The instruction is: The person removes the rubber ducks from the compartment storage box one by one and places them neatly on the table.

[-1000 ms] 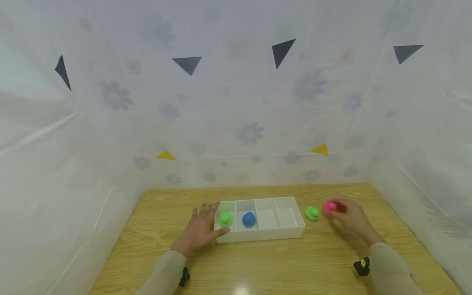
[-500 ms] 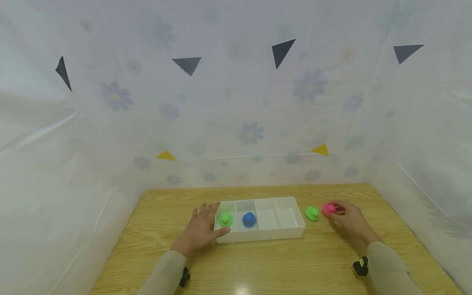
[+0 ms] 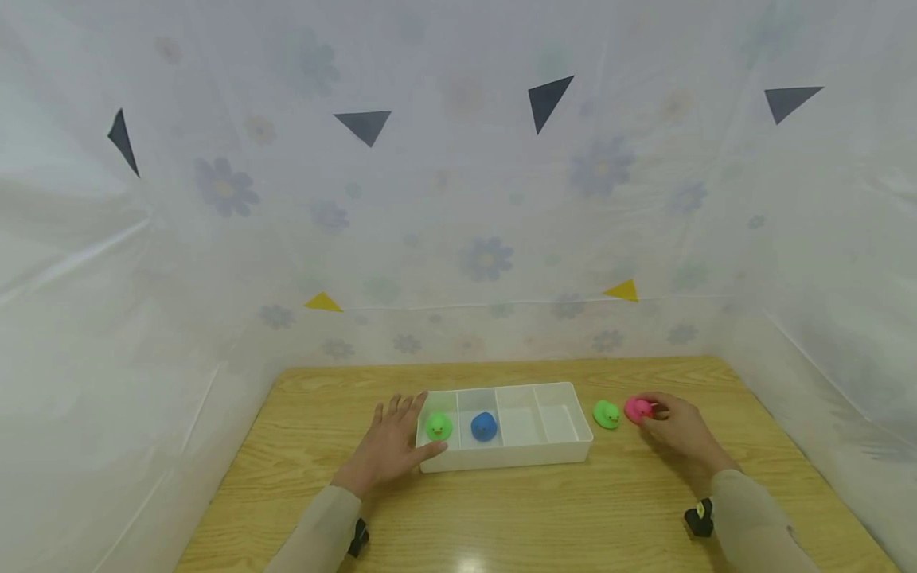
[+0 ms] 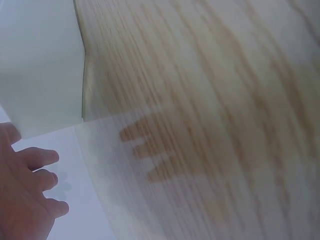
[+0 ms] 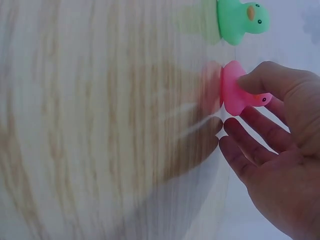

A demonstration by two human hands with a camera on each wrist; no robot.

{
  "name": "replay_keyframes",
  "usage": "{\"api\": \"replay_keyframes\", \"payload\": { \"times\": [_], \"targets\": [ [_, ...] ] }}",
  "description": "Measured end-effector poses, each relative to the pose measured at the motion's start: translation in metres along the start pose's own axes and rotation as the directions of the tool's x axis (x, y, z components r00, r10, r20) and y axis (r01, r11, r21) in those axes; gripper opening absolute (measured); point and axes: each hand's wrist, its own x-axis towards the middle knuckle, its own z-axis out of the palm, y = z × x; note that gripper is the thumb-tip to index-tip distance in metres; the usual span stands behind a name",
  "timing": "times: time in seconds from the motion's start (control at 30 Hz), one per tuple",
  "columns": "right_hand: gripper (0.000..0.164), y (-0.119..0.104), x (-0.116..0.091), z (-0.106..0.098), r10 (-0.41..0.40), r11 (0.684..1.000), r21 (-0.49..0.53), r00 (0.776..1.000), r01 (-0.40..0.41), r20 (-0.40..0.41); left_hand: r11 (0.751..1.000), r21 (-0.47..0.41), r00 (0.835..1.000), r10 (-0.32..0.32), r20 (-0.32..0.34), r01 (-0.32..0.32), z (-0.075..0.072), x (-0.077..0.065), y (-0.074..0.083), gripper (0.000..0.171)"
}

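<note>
My right hand (image 3: 684, 430) holds a pink rubber duck (image 3: 638, 410) between thumb and fingers. In the right wrist view the thumb lies across the side of the pink duck (image 5: 232, 95), whose base is right at the tabletop, while the other fingers extend beside it. A green rubber duck (image 3: 606, 415) sits just to its left. My left hand (image 3: 390, 446) rests spread at the left end of a white divided tray (image 3: 505, 457), thumb at the front wall and index fingertip at the back corner. Inside the tray, another green duck (image 3: 438, 427) occupies the leftmost compartment, with a blue duck (image 3: 483, 427) in the compartment beside it.
The wooden table (image 3: 501, 517) is bounded by white flowered sheeting (image 3: 444, 239) at the back and both sides. Two bare compartments (image 3: 520, 415) make up the tray's right half. Dark and yellow triangles mark the back sheet.
My right hand has brought the pink duck slightly left and down toward the tabletop, closer to the green duck outside the tray. The left hand and tray have stayed put.
</note>
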Motion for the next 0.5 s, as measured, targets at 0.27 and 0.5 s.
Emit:
{"api": "replay_keyframes", "payload": {
  "times": [0.27, 0.5],
  "targets": [
    [0.045, 0.0016, 0.0006, 0.0000, 0.009, 1.000, -0.004, 1.000, -0.008, 0.013, 1.000, 0.003, 1.000, -0.003, -0.002, 0.003, 0.0003, 0.0001, 0.0002, 0.104],
    [0.045, 0.0007, -0.0006, -0.0001, 0.007, 1.000, 0.005, 1.000, -0.007, 0.010, 1.000, -0.001, 1.000, -0.001, -0.001, 0.001, 0.0004, 0.0002, -0.0003, 0.105]
  ]
}}
